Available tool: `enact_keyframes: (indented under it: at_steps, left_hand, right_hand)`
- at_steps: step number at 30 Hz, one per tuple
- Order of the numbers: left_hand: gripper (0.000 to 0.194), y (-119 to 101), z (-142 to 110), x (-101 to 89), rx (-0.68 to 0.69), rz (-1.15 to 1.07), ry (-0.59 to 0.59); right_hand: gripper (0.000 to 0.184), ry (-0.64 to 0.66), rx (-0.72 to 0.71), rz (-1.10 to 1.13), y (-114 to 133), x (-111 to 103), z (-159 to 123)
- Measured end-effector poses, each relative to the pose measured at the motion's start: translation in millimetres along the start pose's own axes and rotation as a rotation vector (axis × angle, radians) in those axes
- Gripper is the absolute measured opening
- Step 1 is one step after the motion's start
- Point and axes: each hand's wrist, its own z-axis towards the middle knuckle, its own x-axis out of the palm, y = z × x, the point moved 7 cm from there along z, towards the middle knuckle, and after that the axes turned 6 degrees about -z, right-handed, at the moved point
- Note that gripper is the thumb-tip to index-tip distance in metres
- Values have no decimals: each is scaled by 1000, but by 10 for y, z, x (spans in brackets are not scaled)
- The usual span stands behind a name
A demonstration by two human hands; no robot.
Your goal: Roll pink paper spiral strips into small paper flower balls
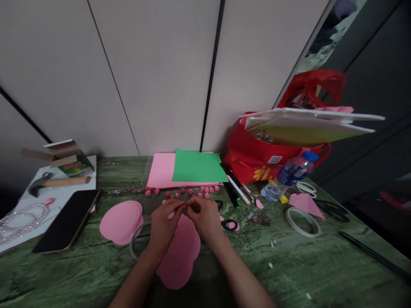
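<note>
My left hand [163, 223] and my right hand [205, 218] meet fingertip to fingertip over the table. Both are pinched closed around something too small to make out. Under them lie overlapping rounded pink paper pieces [178, 269]. A stack of pink paper circles [120, 220] is to the left, with a clear tape roll [133, 244] partly hidden by my left hand. Just beyond my fingers, several small rolled pink paper balls [190, 191] form a loose row. Black-handled scissors [230, 225] rest beside my right hand, mostly covered.
Green [199, 167] and pink sheets [162, 169] lie at the back, near several pens [239, 190]. To the right are a red bag [247, 154], a bottle [289, 175] and a tape roll [302, 222]. On the left are a phone [69, 220], a hammer [61, 182] and a small box [72, 160].
</note>
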Motion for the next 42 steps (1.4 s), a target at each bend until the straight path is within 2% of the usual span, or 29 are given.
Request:
enact_keyframes:
  at_steps: [7,12,16,21,24,32,36,42]
  left_hand:
    - [15,37,7,41,-17,10,42]
    - [19,68,-3,24,-63,-19,7]
    - [17,64,-3,0,-61,-15,-21]
    - [17,58,2,33,-50,-24,21]
    - [18,60,-5,40,-78,-67,20]
    - [20,159,-28,73,-158,-95,25]
    - [19,162,-28,68,-168,-120,20]
    - [33,156,-22,127,-285,-266,94]
  right_hand:
    - [11,-38,101,103,-87,-20,15]
    - [8,-5,128,234,-106,54,2]
    - [6,25,201,423,-152,126,-8]
    - [5,21,309,641,-238,178,-11]
    - [5,23,288,641,-224,177,-6]
    - [5,18,210,456,-182,162,-7]
    - [7,54,285,564,-216,210,-17]
    - [4,-13,357,662,-242,170,-13]
